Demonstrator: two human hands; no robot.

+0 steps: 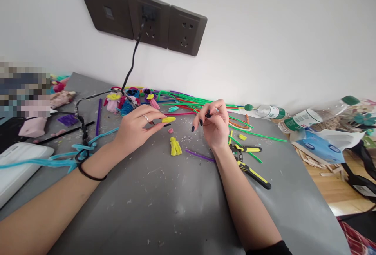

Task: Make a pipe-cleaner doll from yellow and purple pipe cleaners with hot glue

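My left hand [138, 123] pinches a short yellow pipe-cleaner piece [168, 119] between thumb and fingertips, above the grey table [141, 200]. My right hand [214, 123] is raised to the right of it, fingers loosely bent and apart, with nothing visible in them. Below and between the hands lies a yellow folded pipe-cleaner bundle [175, 146]. Close to my right wrist rest yellow-and-black pliers [254, 172], a purple pipe cleaner [199, 155] and a small yellow piece [242, 137]. A tiny pink scrap [170, 130] sits near my left fingertips.
Green pipe cleaners [188, 99] and fuzzy coloured figures [126, 100] lie along the wall. A black cable [133, 57] drops from the socket. Blue pipe cleaners [61, 162] and a white device [20, 169] are at left; bottles [305, 120] and a tissue pack [319, 145] at right.
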